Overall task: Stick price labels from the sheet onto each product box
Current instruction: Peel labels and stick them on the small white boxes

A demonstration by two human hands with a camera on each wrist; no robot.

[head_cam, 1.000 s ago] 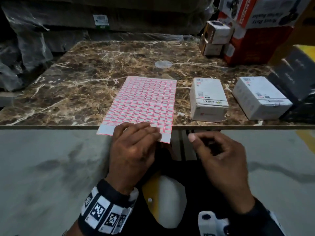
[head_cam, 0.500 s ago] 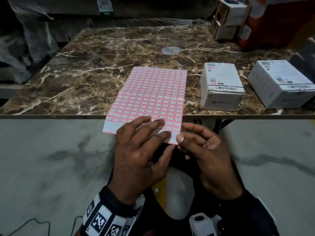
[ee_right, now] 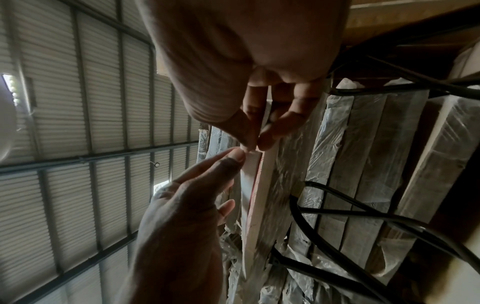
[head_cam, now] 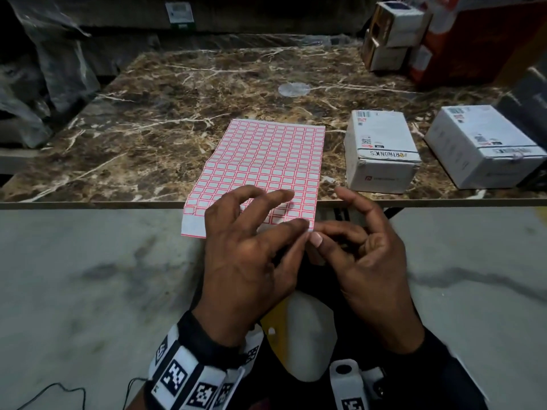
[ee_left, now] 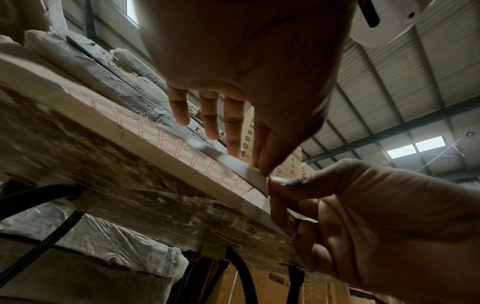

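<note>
A label sheet (head_cam: 266, 155) with a pink-bordered grid lies on the marble table (head_cam: 148, 128), its near end hanging over the front edge. My left hand (head_cam: 275, 229) hovers over that end with fingers spread and straight. Its index fingertip (ee_right: 237, 157) touches the near right corner. My right hand (head_cam: 318, 236) pinches the same corner between thumb and finger, as the right wrist view shows (ee_right: 255, 142). Two white product boxes (head_cam: 381, 149) (head_cam: 485, 143) stand to the right of the sheet. Whether a label has lifted is too small to tell.
Small stacked boxes (head_cam: 390, 34) and a red-orange carton (head_cam: 473, 39) fill the back right corner. A dark box (head_cam: 527, 108) sits at the right edge. A clear round disc (head_cam: 294, 89) lies behind the sheet. Plastic-wrapped goods (head_cam: 44, 69) stand beyond the table's left side.
My right hand came in from the right and took hold of the sheet's near right corner. My left fingers rose off the sheet and spread, leaving the index tip at that corner.
</note>
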